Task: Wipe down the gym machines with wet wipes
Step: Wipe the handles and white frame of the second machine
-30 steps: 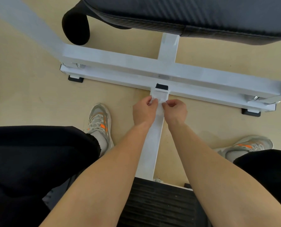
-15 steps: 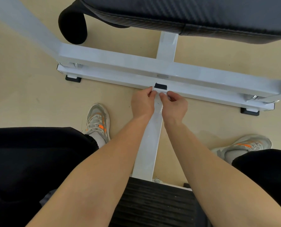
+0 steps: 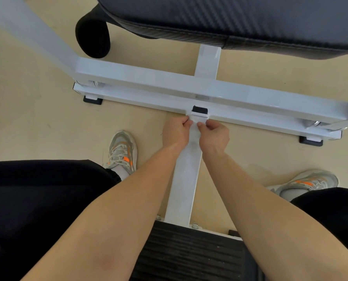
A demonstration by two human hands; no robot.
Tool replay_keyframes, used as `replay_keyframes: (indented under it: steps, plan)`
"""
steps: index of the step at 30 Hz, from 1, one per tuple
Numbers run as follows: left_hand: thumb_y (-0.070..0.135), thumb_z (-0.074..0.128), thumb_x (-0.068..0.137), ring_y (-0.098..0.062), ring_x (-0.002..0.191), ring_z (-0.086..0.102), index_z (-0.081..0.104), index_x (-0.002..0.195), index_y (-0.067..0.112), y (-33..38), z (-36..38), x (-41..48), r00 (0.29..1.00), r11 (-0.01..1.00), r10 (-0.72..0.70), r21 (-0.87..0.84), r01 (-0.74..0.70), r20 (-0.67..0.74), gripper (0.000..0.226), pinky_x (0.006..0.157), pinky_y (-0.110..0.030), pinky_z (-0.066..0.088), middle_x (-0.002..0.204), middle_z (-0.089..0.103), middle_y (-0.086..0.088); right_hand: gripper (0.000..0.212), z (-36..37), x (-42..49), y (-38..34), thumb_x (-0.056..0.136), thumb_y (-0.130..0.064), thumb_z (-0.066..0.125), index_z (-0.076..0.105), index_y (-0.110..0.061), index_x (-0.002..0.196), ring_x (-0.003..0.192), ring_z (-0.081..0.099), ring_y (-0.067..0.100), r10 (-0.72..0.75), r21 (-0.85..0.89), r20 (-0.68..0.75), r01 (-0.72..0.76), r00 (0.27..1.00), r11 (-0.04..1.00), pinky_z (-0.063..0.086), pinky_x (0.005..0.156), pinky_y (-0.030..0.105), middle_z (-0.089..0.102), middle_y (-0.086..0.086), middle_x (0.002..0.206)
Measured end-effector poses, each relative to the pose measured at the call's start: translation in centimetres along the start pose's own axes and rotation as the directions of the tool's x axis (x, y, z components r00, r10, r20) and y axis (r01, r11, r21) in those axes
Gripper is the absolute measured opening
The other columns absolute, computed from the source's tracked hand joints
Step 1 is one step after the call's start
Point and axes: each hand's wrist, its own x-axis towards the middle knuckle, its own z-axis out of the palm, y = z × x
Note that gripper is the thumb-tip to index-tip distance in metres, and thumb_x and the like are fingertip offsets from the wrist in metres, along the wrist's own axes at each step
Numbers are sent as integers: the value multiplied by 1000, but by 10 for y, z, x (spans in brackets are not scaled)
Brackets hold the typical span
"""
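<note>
A white wet wipe point(image 3: 195, 128) lies wrapped over the far end of the white centre bar point(image 3: 184, 189) of a gym machine, just short of the cross beam point(image 3: 148, 92). My left hand point(image 3: 176, 133) pinches the wipe's left edge with curled fingers. My right hand point(image 3: 214, 135) pinches its right edge the same way. Both hands press the wipe onto the bar. Most of the wipe is hidden between the two hands.
A black padded seat point(image 3: 240, 19) overhangs the far side, with a black foam roller point(image 3: 93, 36) at its left. A black ribbed footplate point(image 3: 189, 252) lies near me. My shoes point(image 3: 122, 152) stand on the beige floor either side of the bar.
Both hands slid the wipe forward along the centre bar to the cross beam, then drew back a little toward me.
</note>
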Motion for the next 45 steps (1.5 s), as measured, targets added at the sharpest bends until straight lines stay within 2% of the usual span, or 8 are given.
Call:
replay_keyframes:
  steps: [6,13,18,21,25,33,40,45]
  plan:
    - [17,58,98,-7,51,36,46,59,25,7,1,1,1000,999,-5,-53,3,-31,42,53,-23,28,53,44,10,32,1,5,-3,90,-19,74,69,-9,119,87,64,7,-55,29,-10,56,998,998,47,86,18,69,-5,97]
    - [20,60,98,-30,75,58,65,78,8,-14,11,-5,997,989,-57,138,50,48,23,64,-34,38,76,66,-11,34,9,6,25,91,-17,71,69,-9,124,99,68,18,-73,-193,36,79,997,978,52,95,32,72,3,107]
    - [20,64,95,-24,77,59,71,91,6,-11,7,-4,997,992,-54,118,47,54,16,85,-39,53,90,72,-12,23,5,7,25,91,-13,70,71,-7,113,93,67,19,-94,-269,95,117,991,956,53,86,28,72,3,99]
    - [20,65,95,-24,62,47,69,78,10,-3,3,-4,999,999,-43,11,43,0,20,62,-25,39,83,69,-11,14,-3,8,17,89,-15,72,72,-10,103,81,63,12,-158,-210,75,170,985,963,46,74,16,67,-3,87]
    - [21,65,92,-17,55,42,57,68,5,6,3,2,996,993,-20,-117,10,-88,29,57,-33,35,60,57,-10,17,-4,11,12,91,-20,68,62,-17,75,56,47,5,-285,-154,9,283,959,947,36,55,11,54,-9,61]
    - [22,69,89,-28,68,61,68,78,3,-15,10,2,999,995,-41,95,39,19,22,66,-40,48,74,69,-11,21,0,18,40,89,-22,72,70,-7,104,81,62,19,-263,-326,165,305,951,895,50,76,30,69,4,91]
    - [22,70,91,-25,90,66,70,115,15,-24,16,-9,1000,959,-2,285,-2,12,25,74,-33,50,100,74,-4,22,-1,16,41,84,-13,77,62,-8,99,86,58,22,-208,-432,179,267,962,861,50,77,34,61,4,98]
    - [15,73,89,-19,93,63,66,110,14,-23,15,-30,992,996,-89,16,90,-92,22,84,-31,52,103,68,0,12,-10,-3,32,86,-14,75,67,-11,94,78,62,16,-97,-289,98,122,990,949,45,64,19,64,-4,84]
